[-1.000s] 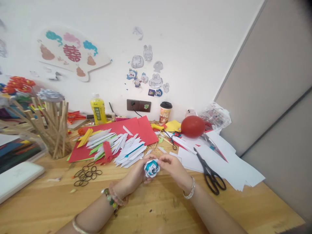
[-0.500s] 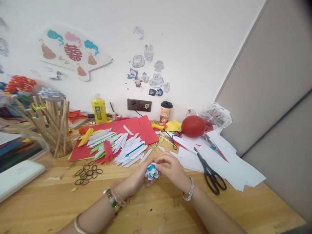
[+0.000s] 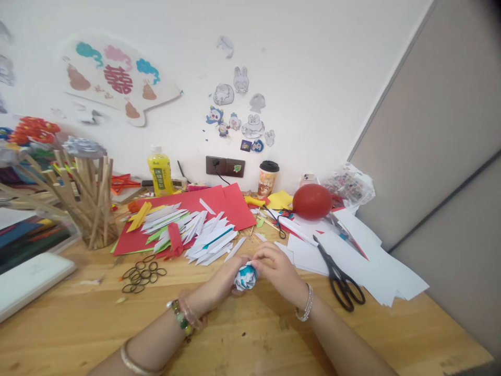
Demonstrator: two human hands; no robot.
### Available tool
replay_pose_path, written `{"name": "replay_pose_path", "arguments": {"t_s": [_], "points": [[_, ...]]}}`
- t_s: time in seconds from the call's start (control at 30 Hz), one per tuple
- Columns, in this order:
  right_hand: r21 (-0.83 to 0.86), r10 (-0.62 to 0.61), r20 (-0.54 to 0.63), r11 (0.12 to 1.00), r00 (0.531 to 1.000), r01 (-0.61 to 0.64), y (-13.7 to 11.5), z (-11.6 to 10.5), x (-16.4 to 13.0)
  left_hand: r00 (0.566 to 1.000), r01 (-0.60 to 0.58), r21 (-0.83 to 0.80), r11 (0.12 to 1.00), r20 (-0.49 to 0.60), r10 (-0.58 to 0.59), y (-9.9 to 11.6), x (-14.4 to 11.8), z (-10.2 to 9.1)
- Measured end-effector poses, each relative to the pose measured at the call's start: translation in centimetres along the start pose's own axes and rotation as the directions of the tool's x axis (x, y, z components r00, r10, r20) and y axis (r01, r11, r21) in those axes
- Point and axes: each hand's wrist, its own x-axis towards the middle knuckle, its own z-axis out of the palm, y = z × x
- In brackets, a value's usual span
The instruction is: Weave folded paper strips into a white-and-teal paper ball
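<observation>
A round paper flower of white and blue folded pieces is held over the wooden table in front of me. My left hand wraps around it from the left and behind. From the right, my right hand pinches the flower's upper right edge with thumb and forefinger. The underside of the flower is hidden, as are several left fingers. Just beyond both hands lies a pile of folded paper strips, mostly white with some green, red and blue.
Black rubber bands lie to the left, near wooden sticks in a holder. Black scissors rest beside white paper sheets on the right. Behind stand a yellow bottle, a lidded cup and a red balloon.
The flower has turned slightly between my hands, showing a different arrangement of white and blue. Both hands keep their hold. The camera view has shifted slightly.
</observation>
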Motion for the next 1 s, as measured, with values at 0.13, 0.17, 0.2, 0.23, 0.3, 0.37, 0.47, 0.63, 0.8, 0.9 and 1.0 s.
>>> {"name": "replay_pose_path", "arguments": {"t_s": [0.13, 0.17, 0.2, 0.23, 0.3, 0.37, 0.47, 0.63, 0.8, 0.9, 1.0], "points": [[0.024, -0.001, 0.002, 1.000, 1.000, 0.001, 0.3, 0.1, 0.1, 1.000, -0.026, 0.004, 1.000, 0.011, 0.026, 0.2, -0.1, -0.2], [0.038, 0.003, 0.002, 0.999, 1.000, -0.003, 0.3, 0.2, 0.1, 1.000, -0.025, 0.002, 1.000, 0.008, 0.025, 0.2, -0.2, -0.2], [0.053, 0.010, -0.001, 0.999, 1.000, -0.010, 0.4, 0.2, 0.1, 1.000, -0.026, -0.003, 1.000, 0.001, 0.026, 0.2, -0.2, -0.2], [0.068, 0.022, -0.003, 0.997, 1.000, -0.022, 0.5, 0.3, 0.1, 1.000, -0.018, -0.016, 1.000, -0.012, 0.018, 0.2, -0.1, -0.1], [0.099, 0.047, -0.004, 0.994, 0.999, -0.046, 0.6, 0.4, 0.1, 0.998, 0.033, -0.082, 0.996, -0.047, -0.037, 0.1, 0.0, 0.0], [0.116, 0.052, -0.008, 0.992, 0.999, -0.051, 0.6, 0.4, 0.1, 0.990, 0.117, -0.192, 0.974, -0.057, -0.130, 0.0, 0.2, 0.1], [0.099, 0.011, 0.002, 0.995, 1.000, -0.011, 0.4, 0.3, 0.0, 0.984, 0.179, -0.277, 0.944, 0.058, -0.169, 0.2, 0.4, 0.4], [0.075, -0.007, -0.011, 0.997, 1.000, 0.008, 0.3, -0.1, 0.2, 0.991, 0.089, -0.255, 0.963, 0.119, -0.060, 1.4, 0.1, 0.6], [-0.026, -0.031, -0.068, 0.999, 0.997, 0.029, 0.6, 0.0, 0.1, 0.997, 0.069, -0.216, 0.974, 0.057, -0.058, 1.7, 0.1, 0.4], [-0.143, -0.090, -0.057, 0.986, 0.994, 0.081, 0.3, 0.1, -0.1, 0.997, 0.069, -0.107, 0.992, -0.009, -0.070, 1.6, 0.2, 0.3], [-0.229, -0.127, -0.027, 0.966, 0.992, 0.117, -0.1, 0.0, -0.2, 0.995, 0.074, -0.020, 0.997, -0.070, -0.076, 1.6, 0.1, 0.4]]}}
